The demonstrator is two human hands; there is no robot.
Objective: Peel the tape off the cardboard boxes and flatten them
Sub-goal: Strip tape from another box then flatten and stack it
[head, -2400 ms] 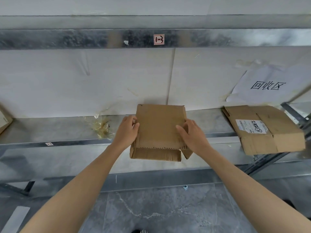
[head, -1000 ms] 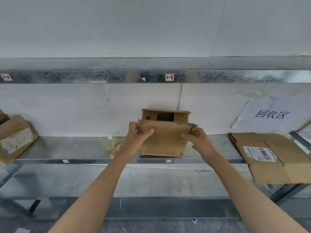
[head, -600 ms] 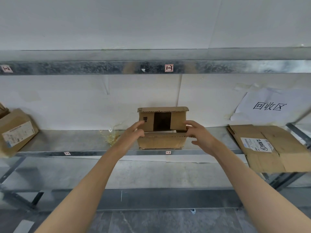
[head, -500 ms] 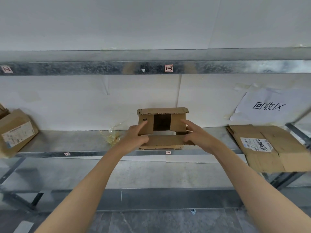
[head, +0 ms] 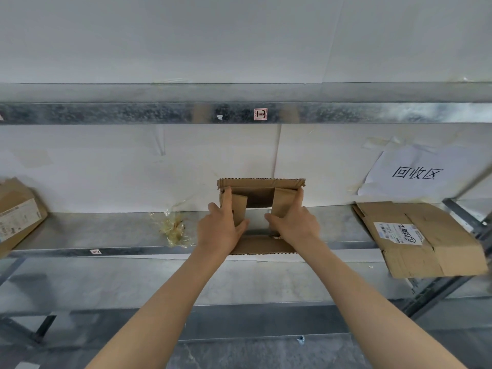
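An open cardboard box point(head: 262, 191) stands at the middle of a metal shelf point(head: 106, 230), its open end facing the viewer. The left hand point(head: 221, 231) and right hand point(head: 295, 225) each keep a grip pinching one side flap between thumb and fingers. Crumpled tape point(head: 173, 227) lies on the shelf's left half, and a flattened box point(head: 426, 241) overhangs its right end.

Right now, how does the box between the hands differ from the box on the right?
The middle box stands open, its hollow showing; the right box lies flat. The left hand and right hand hold the middle box's flaps; nothing touches the right box. The right box shows a white label; the middle box shows none. Both are brown cardboard.
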